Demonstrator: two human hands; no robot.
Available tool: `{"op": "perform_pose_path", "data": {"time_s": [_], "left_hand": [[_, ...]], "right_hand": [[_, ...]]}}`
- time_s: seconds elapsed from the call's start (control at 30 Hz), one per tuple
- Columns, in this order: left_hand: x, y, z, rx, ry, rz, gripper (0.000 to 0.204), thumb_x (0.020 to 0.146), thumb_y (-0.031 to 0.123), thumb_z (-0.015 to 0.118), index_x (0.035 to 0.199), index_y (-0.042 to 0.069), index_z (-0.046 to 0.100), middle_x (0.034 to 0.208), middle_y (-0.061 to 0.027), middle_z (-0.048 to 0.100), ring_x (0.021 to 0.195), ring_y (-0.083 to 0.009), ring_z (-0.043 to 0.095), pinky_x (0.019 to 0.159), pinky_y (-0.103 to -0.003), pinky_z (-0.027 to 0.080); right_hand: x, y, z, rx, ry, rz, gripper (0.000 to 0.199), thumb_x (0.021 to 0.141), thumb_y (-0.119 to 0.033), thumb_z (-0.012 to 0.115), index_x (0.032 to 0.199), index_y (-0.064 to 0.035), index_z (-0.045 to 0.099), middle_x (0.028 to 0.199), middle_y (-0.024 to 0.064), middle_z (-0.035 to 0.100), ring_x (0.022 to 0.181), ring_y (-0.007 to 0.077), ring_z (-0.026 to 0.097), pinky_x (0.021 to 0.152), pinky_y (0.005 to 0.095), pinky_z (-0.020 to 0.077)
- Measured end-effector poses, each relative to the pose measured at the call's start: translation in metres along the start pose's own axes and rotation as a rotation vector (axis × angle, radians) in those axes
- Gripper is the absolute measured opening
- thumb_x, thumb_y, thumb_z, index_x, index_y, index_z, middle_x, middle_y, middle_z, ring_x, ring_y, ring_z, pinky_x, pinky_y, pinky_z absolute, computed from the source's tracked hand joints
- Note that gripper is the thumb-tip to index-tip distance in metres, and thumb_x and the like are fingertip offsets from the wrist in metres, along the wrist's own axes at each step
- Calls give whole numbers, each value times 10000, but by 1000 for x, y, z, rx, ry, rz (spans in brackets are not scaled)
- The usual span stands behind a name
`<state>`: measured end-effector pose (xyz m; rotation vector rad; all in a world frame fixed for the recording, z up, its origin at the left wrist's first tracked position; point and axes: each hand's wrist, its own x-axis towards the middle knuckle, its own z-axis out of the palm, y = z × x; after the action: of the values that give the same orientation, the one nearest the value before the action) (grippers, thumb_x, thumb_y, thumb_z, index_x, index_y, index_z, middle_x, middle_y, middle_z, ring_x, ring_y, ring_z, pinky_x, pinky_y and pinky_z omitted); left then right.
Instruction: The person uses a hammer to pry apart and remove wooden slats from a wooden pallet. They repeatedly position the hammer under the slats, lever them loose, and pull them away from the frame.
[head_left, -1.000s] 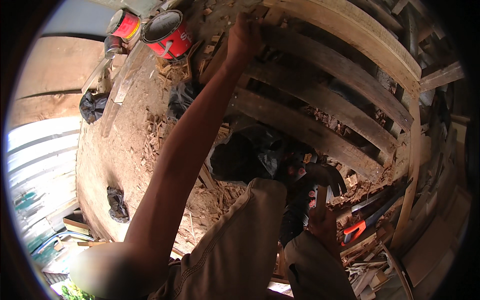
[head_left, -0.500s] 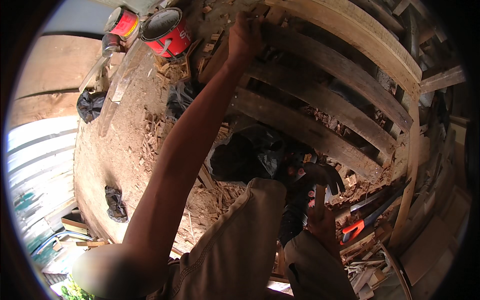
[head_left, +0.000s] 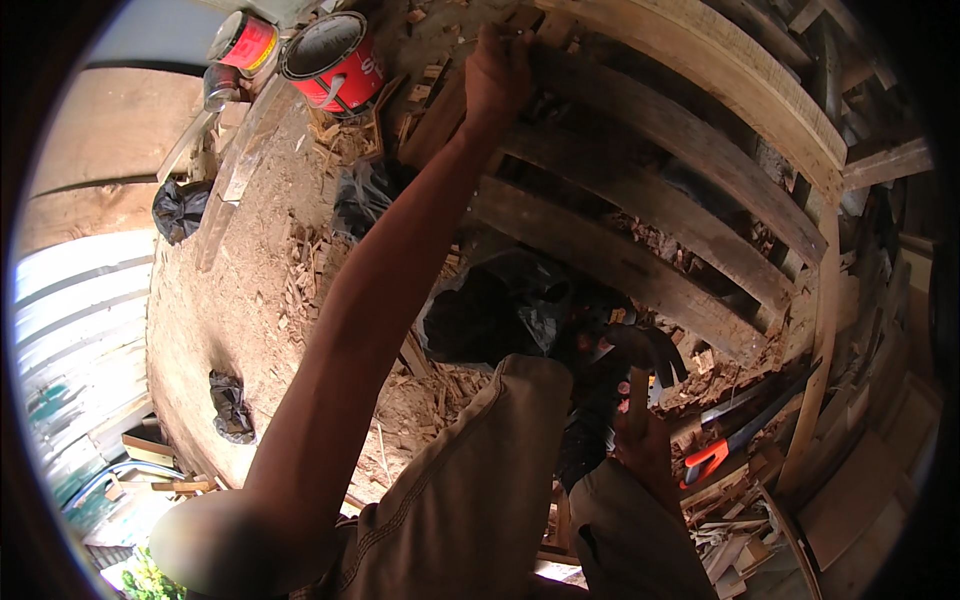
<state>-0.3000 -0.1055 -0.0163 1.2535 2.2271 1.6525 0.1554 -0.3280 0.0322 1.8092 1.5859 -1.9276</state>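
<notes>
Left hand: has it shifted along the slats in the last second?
No. The left hand stays gripping the same spot at the wooden slats, just right of the red paint can; the gap between them looks unchanged.

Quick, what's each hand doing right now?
Left hand: closed on the edge of a weathered wooden plank.
Right hand: closed around a wooden-handled hammer.

The left arm stretched out nearly straight, far ahead of the body, its bare forearm rising to the left hand (head_left: 497, 75), whose fingers were curled closed in a grip with the knuckles turned upward. The right hand (head_left: 645, 445) stayed low and close beside the knee, fingers wrapped shut in a fist, thumb side up.
</notes>
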Motion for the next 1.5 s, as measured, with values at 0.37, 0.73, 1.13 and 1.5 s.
{"op": "perform_pose_path", "data": {"time_s": [0.37, 0.73, 1.13, 1.5], "left_hand": [[-3, 7, -2, 55, 32, -10, 296, 960, 265, 626, 1074, 0, 563, 961, -277, 699, 963, -488, 651, 785, -516, 527], [-10, -8, 2, 71, 87, 122, 160, 951, 182, 641, 1045, 53, 628, 994, -208, 721, 965, -433, 673, 813, -470, 535], [-15, 0, -5, -23, 2, 134, 194, 883, 66, 679, 1066, 42, 619, 973, -155, 694, 1046, -401, 625, 926, -455, 489], [-9, -8, 0, -56, 35, 176, 175, 937, 146, 669, 1066, 68, 580, 1006, -108, 738, 1011, -321, 671, 1037, -450, 409]], "right_hand": [[5, -8, 0, -55, 2, -33, 446, 917, -429, 720, 862, 5, 634, 655, 79, 598, 632, 160, 583, 582, 375, 452], [46, -245, -56, -386, -57, -545, 461, 980, -433, 639, 904, 22, 637, 624, 110, 614, 579, 184, 600, 559, 367, 459], [175, -328, 13, -324, 52, -771, 536, 1034, -547, 497, 769, -80, 495, 581, -55, 405, 480, 44, 382, 415, 254, 297], [158, -344, 23, -463, 214, -872, 678, 1017, -584, 480, 852, 58, 618, 650, 177, 587, 608, 304, 605, 603, 436, 457]]}}
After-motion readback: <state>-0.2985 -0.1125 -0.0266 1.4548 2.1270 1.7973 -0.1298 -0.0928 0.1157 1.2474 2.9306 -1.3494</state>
